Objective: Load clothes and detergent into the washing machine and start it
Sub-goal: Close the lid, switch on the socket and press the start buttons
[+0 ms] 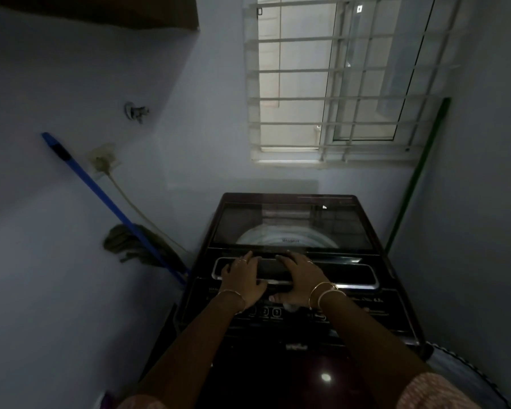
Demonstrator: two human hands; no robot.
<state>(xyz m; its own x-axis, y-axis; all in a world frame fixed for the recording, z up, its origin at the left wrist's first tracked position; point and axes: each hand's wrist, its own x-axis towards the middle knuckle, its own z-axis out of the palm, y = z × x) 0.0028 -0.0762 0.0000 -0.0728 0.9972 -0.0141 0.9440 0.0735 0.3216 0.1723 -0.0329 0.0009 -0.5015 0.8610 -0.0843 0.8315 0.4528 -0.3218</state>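
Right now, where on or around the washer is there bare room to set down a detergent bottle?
The lid is bare from the handle back to the washer's rear edge. The front is crowded: left hand and right hand grip the handle, buttons just below. Left of the washer leans a mop; right, a green pole in a narrow gap.

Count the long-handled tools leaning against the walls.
2. A blue mop handle leans on the left wall beside the washing machine; a green pole stands in the right corner by the window. Others may be hidden behind the machine.
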